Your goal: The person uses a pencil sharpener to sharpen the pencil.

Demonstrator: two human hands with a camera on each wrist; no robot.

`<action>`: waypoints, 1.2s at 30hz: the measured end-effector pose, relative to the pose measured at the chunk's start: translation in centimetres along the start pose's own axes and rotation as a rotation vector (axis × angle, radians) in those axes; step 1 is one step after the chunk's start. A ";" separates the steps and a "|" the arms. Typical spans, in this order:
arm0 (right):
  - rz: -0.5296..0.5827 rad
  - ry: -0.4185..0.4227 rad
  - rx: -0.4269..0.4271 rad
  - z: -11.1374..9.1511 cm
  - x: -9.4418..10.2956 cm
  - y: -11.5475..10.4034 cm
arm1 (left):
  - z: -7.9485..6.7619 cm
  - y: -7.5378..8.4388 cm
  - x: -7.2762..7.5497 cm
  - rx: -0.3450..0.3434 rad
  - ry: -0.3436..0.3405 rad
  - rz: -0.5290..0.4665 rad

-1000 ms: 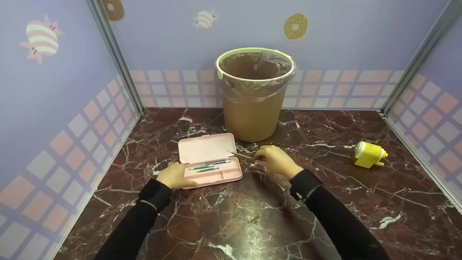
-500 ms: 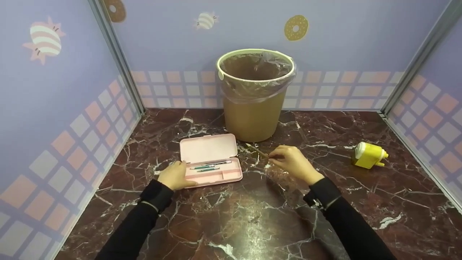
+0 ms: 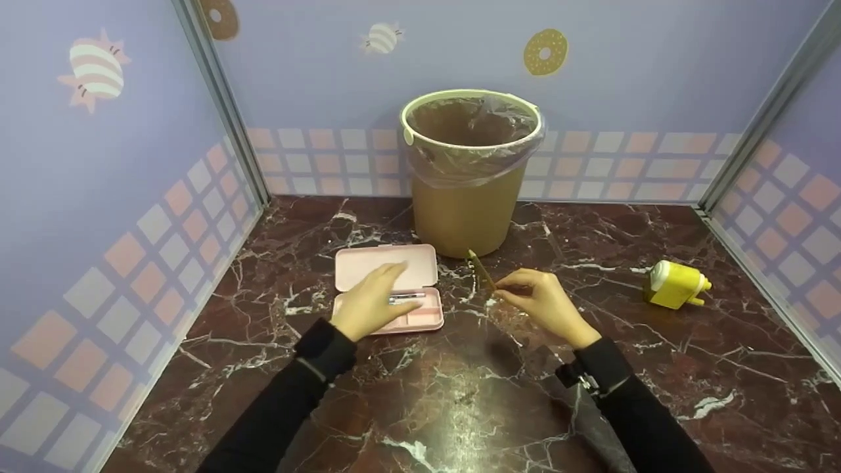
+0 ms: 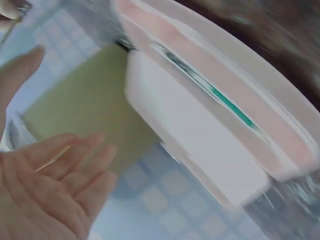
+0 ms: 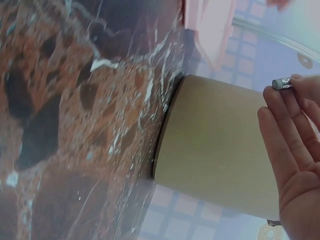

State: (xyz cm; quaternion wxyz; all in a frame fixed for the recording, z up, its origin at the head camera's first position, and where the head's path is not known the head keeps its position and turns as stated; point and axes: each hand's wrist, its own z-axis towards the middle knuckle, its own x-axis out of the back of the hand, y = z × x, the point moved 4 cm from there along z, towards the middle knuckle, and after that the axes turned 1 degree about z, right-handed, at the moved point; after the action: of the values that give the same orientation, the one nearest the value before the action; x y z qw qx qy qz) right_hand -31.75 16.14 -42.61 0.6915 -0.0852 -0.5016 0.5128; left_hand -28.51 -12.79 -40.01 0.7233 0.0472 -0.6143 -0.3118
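My right hand (image 3: 542, 303) pinches a pencil (image 3: 481, 269) near its eraser end, its tip pointing up and away in front of the bin. In the right wrist view the pencil's eraser end (image 5: 281, 83) pokes out between thumb and fingers. My left hand (image 3: 371, 305) hovers over an open pink pencil case (image 3: 430, 320), fingers spread and holding nothing; it hides the case's left part. Inside the case lie other pencils (image 3: 409, 297), one of them green in the left wrist view, where the case looks blurred.
A tan trash bin (image 3: 463, 213) with a clear plastic liner stands behind the case, near the back wall. Far to the right a yellow bottle-like thing (image 3: 677, 286) lies on the dark marbled table (image 3: 473, 394). Patterned walls enclose the back and sides.
The right hand has carried the pencil rightward, away from the case, and its tip has turned upward. The left hand has left the case's left edge and moved right, over the case.
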 end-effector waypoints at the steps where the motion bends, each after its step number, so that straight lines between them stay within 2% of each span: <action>1: 0.006 0.006 -0.003 -0.1 0.0 -0.1 | 0.4 0.7 -0.2 -0.023 0.024 -0.041; 5: 0.020 0.014 -0.031 -0.3 0.0 -0.3 | 1.8 3.0 -1.0 -0.098 0.120 -0.200; 10: 0.053 0.013 -0.053 -0.5 -0.1 -0.5 | 2.9 5.0 -2.5 -0.126 0.192 -0.364; 14: 0.120 0.002 -0.062 -0.6 -0.3 -0.5 | 3.4 6.0 -3.9 -0.113 0.206 -0.500; 19: 0.181 -0.015 -0.063 -0.6 -0.5 -0.5 | 3.8 6.6 -5.1 -0.069 0.199 -0.662; 23: 0.170 -0.008 -0.054 -0.6 -0.5 -0.6 | 3.9 6.6 -5.5 -0.037 0.221 -0.706; 28: 0.184 -0.010 -0.054 -0.5 -0.5 -0.7 | 4.2 6.7 -5.8 -0.028 0.258 -0.707; 36: 0.204 -0.023 -0.061 -0.6 -0.5 -0.5 | 4.3 6.8 -6.1 -0.028 0.257 -0.703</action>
State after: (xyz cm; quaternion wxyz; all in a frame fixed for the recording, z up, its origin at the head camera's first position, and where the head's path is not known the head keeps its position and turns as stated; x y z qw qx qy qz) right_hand -30.98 15.73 -42.93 0.6268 -0.1509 -0.5139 0.5659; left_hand -30.12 -2.88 -41.17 0.6440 0.2840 -0.4603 -0.5410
